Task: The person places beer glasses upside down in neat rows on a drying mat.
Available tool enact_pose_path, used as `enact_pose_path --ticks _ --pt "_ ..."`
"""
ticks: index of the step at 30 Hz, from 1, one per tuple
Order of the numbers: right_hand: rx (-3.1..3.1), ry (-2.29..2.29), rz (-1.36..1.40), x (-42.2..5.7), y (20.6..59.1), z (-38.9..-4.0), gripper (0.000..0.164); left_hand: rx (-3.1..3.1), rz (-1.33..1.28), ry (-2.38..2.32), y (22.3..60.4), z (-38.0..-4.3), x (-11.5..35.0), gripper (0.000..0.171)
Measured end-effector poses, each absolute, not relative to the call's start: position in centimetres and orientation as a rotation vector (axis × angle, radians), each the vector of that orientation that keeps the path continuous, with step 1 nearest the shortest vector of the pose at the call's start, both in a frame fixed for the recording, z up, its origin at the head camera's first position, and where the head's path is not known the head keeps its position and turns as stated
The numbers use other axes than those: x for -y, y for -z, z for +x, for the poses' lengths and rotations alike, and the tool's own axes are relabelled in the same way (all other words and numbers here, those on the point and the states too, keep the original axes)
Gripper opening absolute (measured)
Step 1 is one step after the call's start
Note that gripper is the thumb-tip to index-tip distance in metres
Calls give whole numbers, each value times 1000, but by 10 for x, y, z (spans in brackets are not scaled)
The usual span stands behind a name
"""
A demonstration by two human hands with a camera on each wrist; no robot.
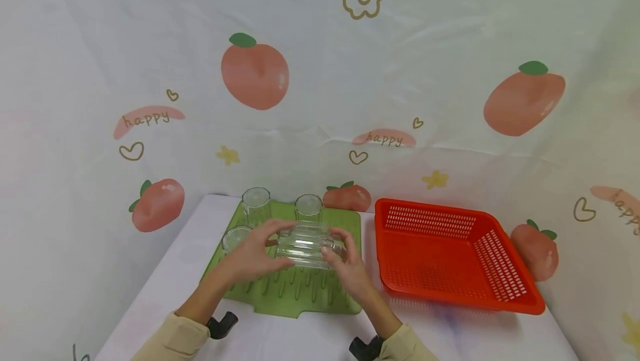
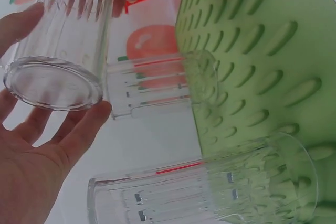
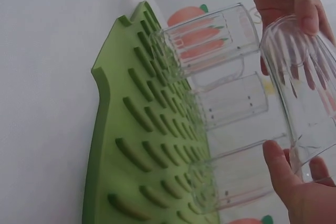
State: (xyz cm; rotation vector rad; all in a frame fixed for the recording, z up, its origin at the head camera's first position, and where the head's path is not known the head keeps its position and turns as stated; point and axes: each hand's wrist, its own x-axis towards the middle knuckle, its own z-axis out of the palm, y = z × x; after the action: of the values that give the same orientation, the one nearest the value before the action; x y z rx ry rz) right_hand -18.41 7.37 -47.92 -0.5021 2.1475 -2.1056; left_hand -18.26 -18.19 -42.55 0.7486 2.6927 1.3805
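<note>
A clear ribbed glass [image 1: 302, 249] lies sideways in the air above a green drying mat [image 1: 280, 301]. My left hand [image 1: 252, 255] grips its left end, thumb and fingers spread around the base, which shows in the left wrist view. The other end is held by my right hand [image 1: 348, 265], with the thumb on the near side. Three more clear glasses stand on the mat: one at back left [image 1: 256, 211], one at back middle [image 1: 308, 205], and one at left [image 1: 235, 236], partly hidden behind my left hand.
To the right of the mat stands a red plastic basket [image 1: 440, 258] with slotted walls. Rows of raised ridges [image 3: 139, 156] cover the mat. A white cloth [image 1: 165, 272] lies under everything, and a fruit-printed curtain [image 1: 310, 72] hangs behind.
</note>
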Motion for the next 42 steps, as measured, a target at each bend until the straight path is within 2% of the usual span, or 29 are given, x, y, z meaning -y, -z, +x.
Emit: enact_pose_path --ticks 11,14,18,22,27,36,42 --pt "-2362 2082 -431 -71 481 -184 50 -2809 713 -1381 415 -182 183 59" --pt "-2540 2083 -551 -69 481 -183 49 -2851 684 -1364 412 -182 182 57" --pt "-2899 1922 -883 -68 479 -180 57 -2935 637 -1303 408 -181 180 54" --pt "-3102 1652 -1106 -65 474 -178 72 -3014 582 -1244 407 -181 178 53" --pt "-3182 1407 -1221 -58 473 -177 90 -3080 591 -1207 409 -182 173 52" --pt "-3207 1136 -1039 -44 476 -176 102 -3203 683 -1073 403 -178 154 51" --pt "-3235 1135 -997 -40 476 -176 94 -3201 682 -1018 399 -177 151 54"
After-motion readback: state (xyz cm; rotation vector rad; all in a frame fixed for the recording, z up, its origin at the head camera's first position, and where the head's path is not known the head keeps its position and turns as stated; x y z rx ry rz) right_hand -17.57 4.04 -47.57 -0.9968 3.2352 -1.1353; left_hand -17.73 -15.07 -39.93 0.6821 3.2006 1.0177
